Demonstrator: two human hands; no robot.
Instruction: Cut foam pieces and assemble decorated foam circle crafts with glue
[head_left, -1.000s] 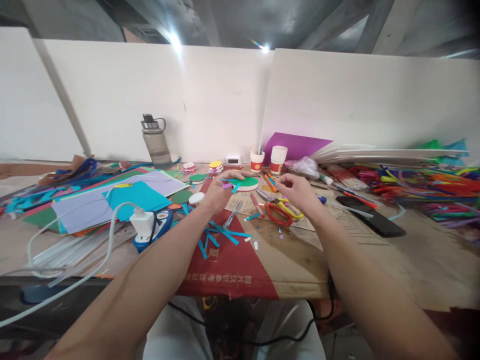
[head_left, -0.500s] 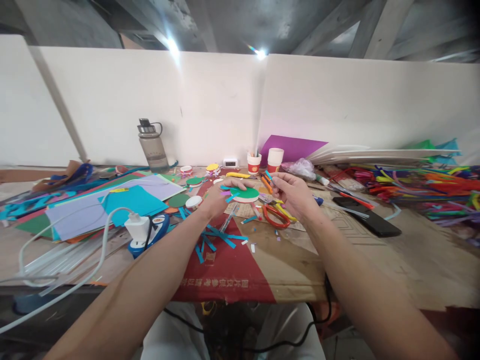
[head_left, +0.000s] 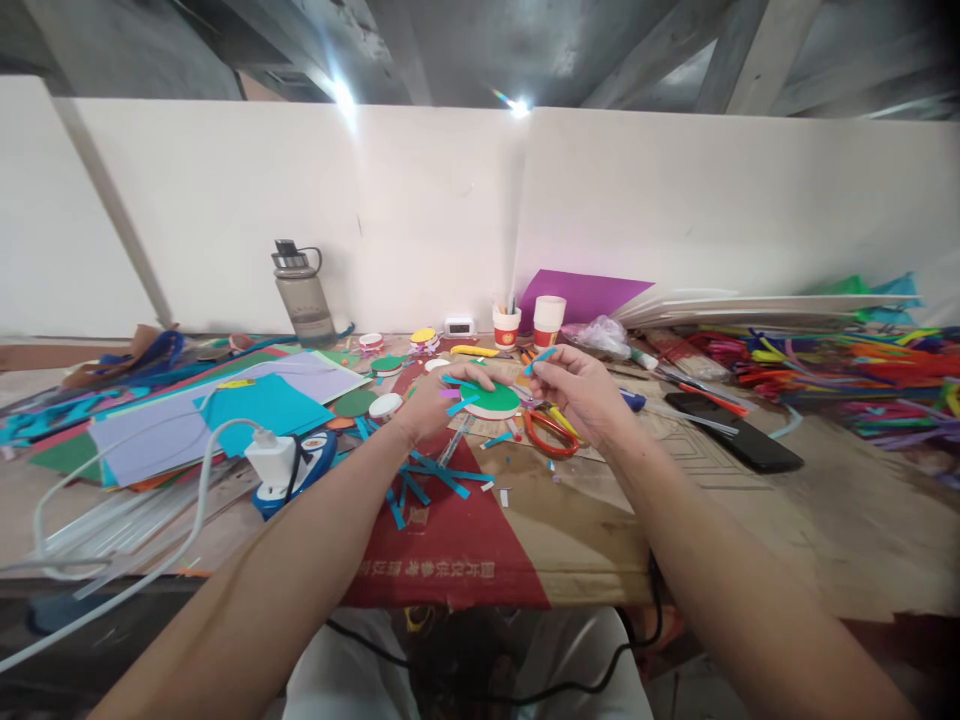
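My left hand (head_left: 447, 398) is closed around the left side of a round green paper disc (head_left: 495, 400) with a white rim. Blue and purple paper strips stick out from the disc beside my fingers. To its right, my right hand (head_left: 571, 388) pinches a short blue paper strip (head_left: 541, 358) between thumb and fingertips, apart from the disc. Red-handled scissors (head_left: 551, 436) lie just below that hand. Loose blue paper strips (head_left: 439, 475) are scattered on the cardboard nearer to me, with small white scraps beside them.
Coloured paper sheets (head_left: 262, 410), a white plug on a blue socket (head_left: 281, 462) and a water bottle (head_left: 301, 295) are on the left. Paper cups (head_left: 550, 322) stand at the back. A black phone (head_left: 739, 435) and a heap of pipe cleaners (head_left: 862, 385) lie right.
The right hand has shifted slightly left, and the blue strip in its fingertips now shows more fully. The left hand and disc have stayed almost in place, the disc tilting slightly.
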